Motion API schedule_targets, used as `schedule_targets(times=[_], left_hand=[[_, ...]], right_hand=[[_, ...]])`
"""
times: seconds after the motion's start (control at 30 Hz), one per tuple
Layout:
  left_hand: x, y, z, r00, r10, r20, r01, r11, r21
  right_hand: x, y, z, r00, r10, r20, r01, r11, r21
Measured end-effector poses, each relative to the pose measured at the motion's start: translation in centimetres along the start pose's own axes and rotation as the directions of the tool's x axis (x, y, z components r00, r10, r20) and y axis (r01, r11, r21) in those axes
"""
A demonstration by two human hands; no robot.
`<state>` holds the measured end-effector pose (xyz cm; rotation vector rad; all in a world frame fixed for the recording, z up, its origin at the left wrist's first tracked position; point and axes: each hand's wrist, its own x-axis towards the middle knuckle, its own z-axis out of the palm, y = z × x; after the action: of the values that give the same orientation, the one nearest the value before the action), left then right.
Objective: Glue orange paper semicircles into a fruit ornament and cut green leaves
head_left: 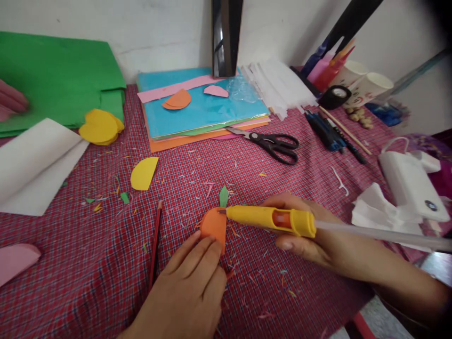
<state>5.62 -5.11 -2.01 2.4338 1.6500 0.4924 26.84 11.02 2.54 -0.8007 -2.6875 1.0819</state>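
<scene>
Underlying the orange half-round (213, 223): a cloth-covered tabletop (116, 245). Beyond the half-round, coloured sheets (205, 113) are stacked. On its near end, the left hand (194, 285) is laid open. To the half-round's right, a yellow glue gun (250, 217) is gripped by the right hand (323, 253), nozzle (222, 211) at the half-round's upper edge. Adjoining that edge, a green leaf (223, 197) is set.

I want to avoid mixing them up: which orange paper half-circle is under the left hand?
The orange half-circle beside the green leaf, under the left hand; the other orange half-circle lies on the blue paper, with no hand touching it.
</scene>
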Motion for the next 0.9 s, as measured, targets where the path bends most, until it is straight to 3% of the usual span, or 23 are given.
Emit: schedule_targets(times=[0.1, 0.23, 0.43, 0.63, 0.8, 0.9], left_hand=[[0.1, 0.0, -0.1, 1.000, -0.001, 0.002, 0.001, 1.000, -0.005], [0.0, 0.0, -0.2, 0.999, 0.035, -0.001, -0.035, 0.999, 0.017], [-0.2, 0.2, -0.2, 0.995, 0.060, -0.078, -0.050, 0.992, 0.115], [-0.6, 0.4, 0.0, 0.997, 0.076, -0.028, -0.072, 0.986, 0.148], [-0.6, 0.5, -0.1, 0.994, 0.096, -0.058, -0.082, 0.973, 0.214], [-0.7, 0.6, -0.3, 0.988, 0.140, -0.065, -0.119, 0.961, 0.251]], right_hand=[[-0.4, 0.3, -0.4, 0.998, -0.046, 0.038, 0.044, 0.998, 0.038], [-0.7, 0.9, -0.5, 0.998, -0.064, -0.007, 0.065, 0.998, 0.028], [-0.3, 1.3, 0.2, 0.998, -0.069, -0.004, 0.069, 0.998, 0.010], [0.1, 1.2, 0.6, 0.997, -0.069, 0.027, 0.068, 0.997, 0.039], [0.0, 0.9, 0.9, 0.987, -0.115, 0.116, 0.102, 0.988, 0.115], [-0.4, 1.3, 0.7, 0.993, -0.090, 0.081, 0.076, 0.983, 0.168]])
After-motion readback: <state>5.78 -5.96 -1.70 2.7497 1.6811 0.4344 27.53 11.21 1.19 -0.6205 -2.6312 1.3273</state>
